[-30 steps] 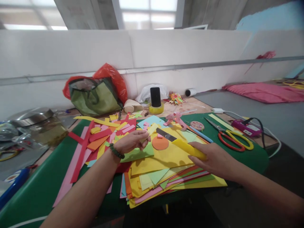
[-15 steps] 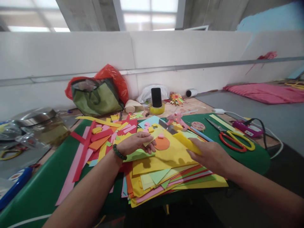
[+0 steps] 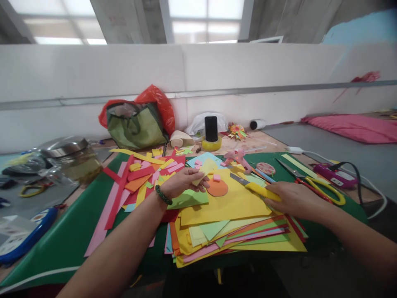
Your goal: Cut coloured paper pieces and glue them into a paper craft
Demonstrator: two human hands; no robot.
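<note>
My left hand (image 3: 182,182), with a dark green bead bracelet at its wrist, pinches a small pale yellow piece (image 3: 199,179) that looks like felt or paper. My right hand (image 3: 290,198) grips a yellow utility knife (image 3: 258,189), its blade out and pointing left over the pile. Below both hands lies a yellow sheet (image 3: 238,207) on top of a stack of coloured sheets. On it rests an orange circle (image 3: 217,189) with a small pink piece (image 3: 216,178) at its upper edge. A light green sheet (image 3: 189,199) lies under my left hand.
Coloured scraps (image 3: 141,176) spread to the left on a green mat (image 3: 66,231). Behind the stack is a pink glue gun (image 3: 237,157); at right lie scissors (image 3: 325,190) and a purple power socket (image 3: 336,176). A phone (image 3: 211,128) stands on a tape roll (image 3: 211,144). A glass jar (image 3: 79,159) sits left.
My right hand has moved the knife right and lower, away from my left hand, and its blade shows more plainly. My left hand still holds the pale yellow piece. The camera view has shifted.
</note>
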